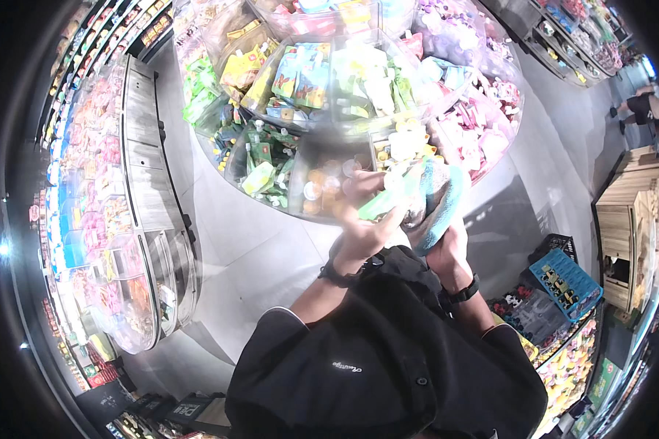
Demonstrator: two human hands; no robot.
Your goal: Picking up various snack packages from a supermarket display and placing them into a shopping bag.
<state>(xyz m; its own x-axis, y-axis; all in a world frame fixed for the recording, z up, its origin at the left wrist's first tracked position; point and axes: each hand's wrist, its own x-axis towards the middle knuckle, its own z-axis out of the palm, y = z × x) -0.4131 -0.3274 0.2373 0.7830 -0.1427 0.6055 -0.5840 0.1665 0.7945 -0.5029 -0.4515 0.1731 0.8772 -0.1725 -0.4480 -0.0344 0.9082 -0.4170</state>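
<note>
My left hand (365, 222) is blurred, its fingers around a green and white pouch (384, 198) in front of the display's near edge. A blue and grey cloth (438, 200) is bunched in my right hand (451, 247), against the pouch's right end. Just beyond my left hand, a clear-walled bin (321, 151) holds orange cups or jars with pale lids (316, 189). Dark green spouted pouches (261, 156) fill the bin to its left. Yellow and white packets (403, 144) lie in the bin to the right, partly behind the cloth.
The round tiered display (357, 123) carries several bins of packaged goods. Along the left runs a shelf unit (145, 159) of packets. A blue plastic basket (565, 285) rests on dark crates at right. Farther off at upper right is another person (645, 107).
</note>
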